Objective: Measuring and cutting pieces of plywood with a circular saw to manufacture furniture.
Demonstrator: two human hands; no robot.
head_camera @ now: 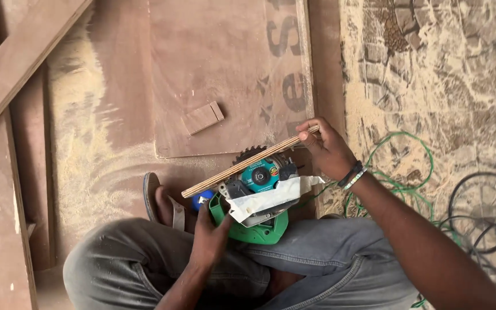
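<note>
1. Knees [144,258] in grey trousers frame a green circular saw [259,195], blade up, against the plywood sheet's [225,69] near edge.
2. Left hand [210,238] clasps its handle; right hand [328,150] pinches a wood strip [248,162] laid across the blade.
3. Judged step: cutting the strip; next calls for steady feed, fingers clear.

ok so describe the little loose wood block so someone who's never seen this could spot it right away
Start at the large reddish-brown plywood sheet lying flat on the sawdusty floor, above the green circular saw on the person's lap. Near that sheet's lower edge lies a small flat rectangular wooden offcut, tilted. Unlike the long thin wooden strip in the right hand, it is short, stubby and untouched.
</note>
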